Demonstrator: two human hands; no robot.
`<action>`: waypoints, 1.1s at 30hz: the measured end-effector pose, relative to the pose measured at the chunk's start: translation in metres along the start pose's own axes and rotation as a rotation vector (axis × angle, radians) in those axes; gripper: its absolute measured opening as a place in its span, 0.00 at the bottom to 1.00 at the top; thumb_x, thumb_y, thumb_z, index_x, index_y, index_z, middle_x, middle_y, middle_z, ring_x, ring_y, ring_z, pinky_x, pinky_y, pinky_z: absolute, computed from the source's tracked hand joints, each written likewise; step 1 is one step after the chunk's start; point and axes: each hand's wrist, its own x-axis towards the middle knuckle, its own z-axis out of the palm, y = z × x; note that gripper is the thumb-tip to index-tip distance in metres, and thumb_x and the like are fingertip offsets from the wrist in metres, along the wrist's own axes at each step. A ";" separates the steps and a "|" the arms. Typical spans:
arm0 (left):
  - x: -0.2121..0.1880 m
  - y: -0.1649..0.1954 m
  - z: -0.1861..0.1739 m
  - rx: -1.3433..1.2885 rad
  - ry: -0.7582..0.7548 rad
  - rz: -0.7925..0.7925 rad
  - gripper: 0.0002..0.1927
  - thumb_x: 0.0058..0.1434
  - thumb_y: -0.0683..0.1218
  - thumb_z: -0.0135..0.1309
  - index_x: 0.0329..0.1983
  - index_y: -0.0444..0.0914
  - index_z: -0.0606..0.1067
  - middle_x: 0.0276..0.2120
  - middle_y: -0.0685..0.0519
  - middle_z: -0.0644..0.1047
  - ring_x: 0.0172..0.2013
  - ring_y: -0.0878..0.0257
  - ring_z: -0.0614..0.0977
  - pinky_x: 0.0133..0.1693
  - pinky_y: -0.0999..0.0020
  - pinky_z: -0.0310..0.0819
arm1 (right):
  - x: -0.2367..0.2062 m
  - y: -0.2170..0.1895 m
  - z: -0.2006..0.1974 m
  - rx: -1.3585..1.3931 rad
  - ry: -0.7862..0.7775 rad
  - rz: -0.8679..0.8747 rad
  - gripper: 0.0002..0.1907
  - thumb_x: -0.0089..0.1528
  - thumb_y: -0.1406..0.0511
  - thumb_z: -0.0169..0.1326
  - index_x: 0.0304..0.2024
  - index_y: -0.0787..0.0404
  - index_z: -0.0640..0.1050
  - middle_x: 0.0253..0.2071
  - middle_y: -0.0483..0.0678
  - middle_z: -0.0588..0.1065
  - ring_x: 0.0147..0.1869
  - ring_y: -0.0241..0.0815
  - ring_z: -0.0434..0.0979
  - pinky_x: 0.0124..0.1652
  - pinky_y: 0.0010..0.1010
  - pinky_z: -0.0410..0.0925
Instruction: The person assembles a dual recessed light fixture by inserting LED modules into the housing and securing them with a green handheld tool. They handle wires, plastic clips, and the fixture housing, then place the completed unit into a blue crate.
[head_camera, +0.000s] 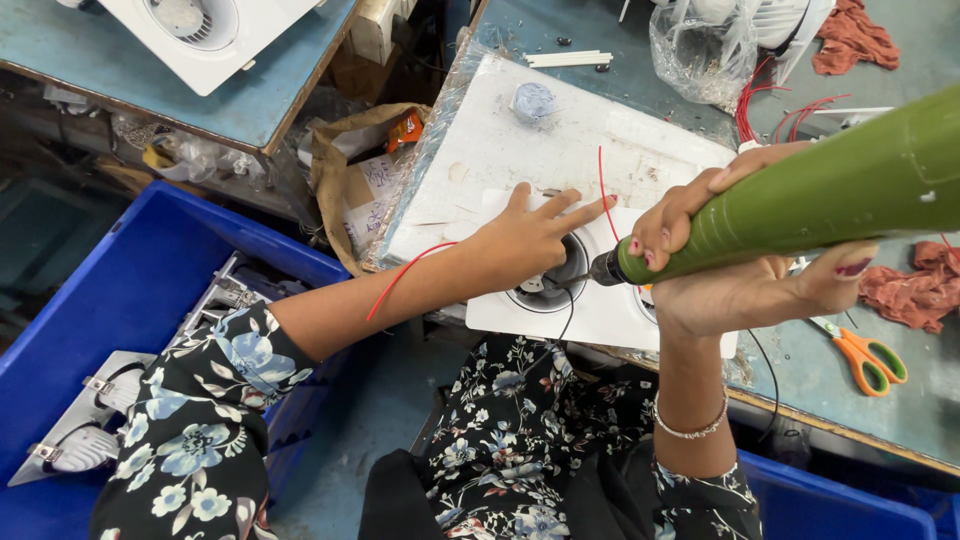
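Centre frame: left hand (525, 240), fingers spread flat, pins white fan housing (600, 305) on surface (900, 400). Right hand (735, 270) grips green screwdriver (830, 195), tip in housing. Fastening underway; steady vertical pressure likely needed.

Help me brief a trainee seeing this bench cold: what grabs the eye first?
The fat green powered screwdriver fills the right side, gripped in the right hand, its tip at the round opening of a white square plastic housing mid-frame. The left hand lies spread on that housing. A big blue plastic crate sits lower left, orange-handled scissors at right.
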 end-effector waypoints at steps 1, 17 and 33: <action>0.000 0.000 -0.001 -0.003 -0.001 0.005 0.07 0.51 0.42 0.59 0.18 0.39 0.80 0.74 0.50 0.56 0.66 0.49 0.67 0.46 0.40 0.71 | 0.000 0.000 0.000 0.007 -0.002 0.004 0.47 0.64 0.28 0.37 0.41 0.68 0.65 0.20 0.58 0.63 0.17 0.46 0.60 0.22 0.36 0.60; -0.002 0.001 0.008 -0.007 0.061 -0.012 0.06 0.51 0.43 0.58 0.21 0.38 0.80 0.73 0.50 0.58 0.65 0.50 0.67 0.47 0.41 0.70 | 0.002 0.003 -0.002 -0.022 -0.017 -0.038 0.47 0.64 0.28 0.37 0.40 0.68 0.66 0.19 0.57 0.63 0.16 0.45 0.62 0.23 0.36 0.61; -0.003 0.001 0.007 0.002 0.082 0.006 0.03 0.49 0.44 0.60 0.22 0.42 0.82 0.72 0.50 0.60 0.65 0.49 0.68 0.47 0.40 0.71 | -0.003 0.031 -0.009 0.063 -0.012 0.025 0.46 0.58 0.29 0.38 0.43 0.67 0.65 0.20 0.57 0.65 0.18 0.45 0.64 0.20 0.32 0.63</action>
